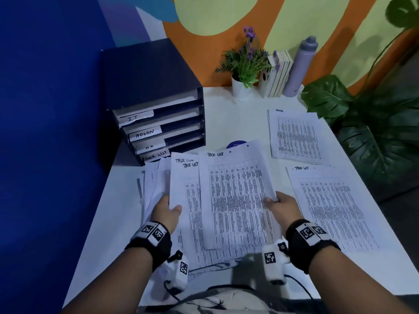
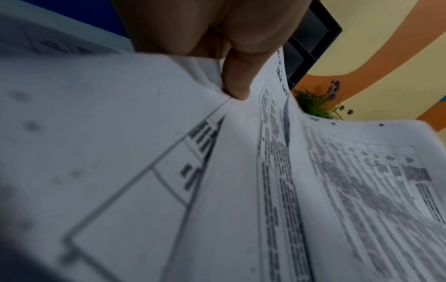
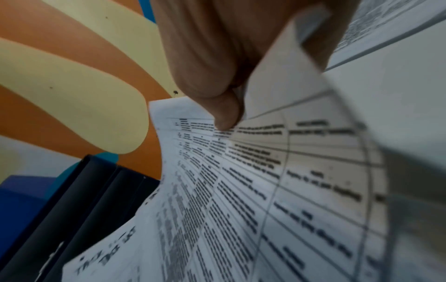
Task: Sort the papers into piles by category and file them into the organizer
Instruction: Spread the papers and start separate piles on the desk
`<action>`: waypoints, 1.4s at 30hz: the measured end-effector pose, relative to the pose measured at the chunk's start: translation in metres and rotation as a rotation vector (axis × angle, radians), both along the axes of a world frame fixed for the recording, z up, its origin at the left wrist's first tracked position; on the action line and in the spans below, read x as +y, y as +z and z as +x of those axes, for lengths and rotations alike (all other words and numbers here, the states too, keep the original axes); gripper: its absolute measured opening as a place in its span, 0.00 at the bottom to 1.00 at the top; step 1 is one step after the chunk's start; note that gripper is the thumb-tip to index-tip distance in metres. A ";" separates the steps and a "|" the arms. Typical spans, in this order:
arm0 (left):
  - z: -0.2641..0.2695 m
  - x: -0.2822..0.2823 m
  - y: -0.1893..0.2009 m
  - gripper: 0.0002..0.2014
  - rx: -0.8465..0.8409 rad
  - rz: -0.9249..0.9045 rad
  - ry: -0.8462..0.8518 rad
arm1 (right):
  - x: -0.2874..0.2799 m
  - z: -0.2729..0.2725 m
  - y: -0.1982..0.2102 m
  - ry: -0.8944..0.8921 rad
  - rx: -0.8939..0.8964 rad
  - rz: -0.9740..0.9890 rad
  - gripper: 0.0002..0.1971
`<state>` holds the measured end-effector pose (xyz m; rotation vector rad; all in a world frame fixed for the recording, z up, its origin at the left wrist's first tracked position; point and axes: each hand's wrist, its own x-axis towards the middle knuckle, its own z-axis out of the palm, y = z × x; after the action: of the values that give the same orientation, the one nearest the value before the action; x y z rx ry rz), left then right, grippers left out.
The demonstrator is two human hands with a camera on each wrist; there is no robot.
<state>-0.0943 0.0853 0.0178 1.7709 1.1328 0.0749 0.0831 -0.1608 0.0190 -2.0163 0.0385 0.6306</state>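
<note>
Above the white table (image 1: pixel 238 123) my left hand (image 1: pixel 166 210) grips a fanned stack of printed papers (image 1: pixel 181 191) at its left edge, thumb on top. My right hand (image 1: pixel 281 206) pinches the right edge of the top sheet (image 1: pixel 235 198), headed "TASK LIST". In the left wrist view the thumb (image 2: pixel 237 80) presses between the sheets of the stack (image 2: pixel 144 152). The right wrist view shows the thumb (image 3: pixel 223 112) on the printed top sheet (image 3: pixel 265 181). A dark blue organizer (image 1: pixel 156 103) with slots labelled I.T., ADMIN, H.R and TASK LIST stands at the back left.
Two sorted piles lie on the right: an "ADMIN" pile (image 1: pixel 295 134) farther back and a "TASK LIST" pile (image 1: pixel 333 207) nearer. A potted plant (image 1: pixel 246 64), books (image 1: pixel 277 73) and a grey bottle (image 1: pixel 300 66) line the wall. Large leaves (image 1: pixel 376 130) overhang the right table edge.
</note>
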 end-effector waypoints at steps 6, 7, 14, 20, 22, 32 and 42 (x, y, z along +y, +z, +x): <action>-0.001 0.002 -0.001 0.13 -0.032 0.011 0.029 | 0.006 -0.004 0.002 0.095 0.078 0.029 0.13; 0.000 0.000 -0.001 0.13 -0.045 -0.002 0.027 | 0.008 -0.007 0.003 0.120 0.086 0.031 0.11; 0.008 -0.006 0.005 0.18 -0.080 -0.106 0.042 | 0.013 -0.009 0.017 0.137 0.114 0.185 0.12; 0.030 -0.015 0.024 0.26 -0.168 -0.118 0.110 | 0.028 -0.008 0.027 0.119 0.131 0.274 0.18; 0.035 -0.018 0.026 0.24 -0.180 -0.087 0.060 | 0.033 -0.007 0.028 0.109 0.077 0.243 0.17; 0.054 -0.035 0.019 0.29 -0.093 -0.020 -0.228 | -0.034 0.047 0.040 -0.002 -0.184 -0.107 0.08; 0.051 -0.032 -0.012 0.33 0.331 0.305 -0.271 | -0.176 0.130 0.033 -0.062 -0.231 -0.614 0.10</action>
<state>-0.0436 0.0532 0.0062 2.2559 1.1437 -0.2280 0.2130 -0.3367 0.0519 -2.6579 0.1729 0.3639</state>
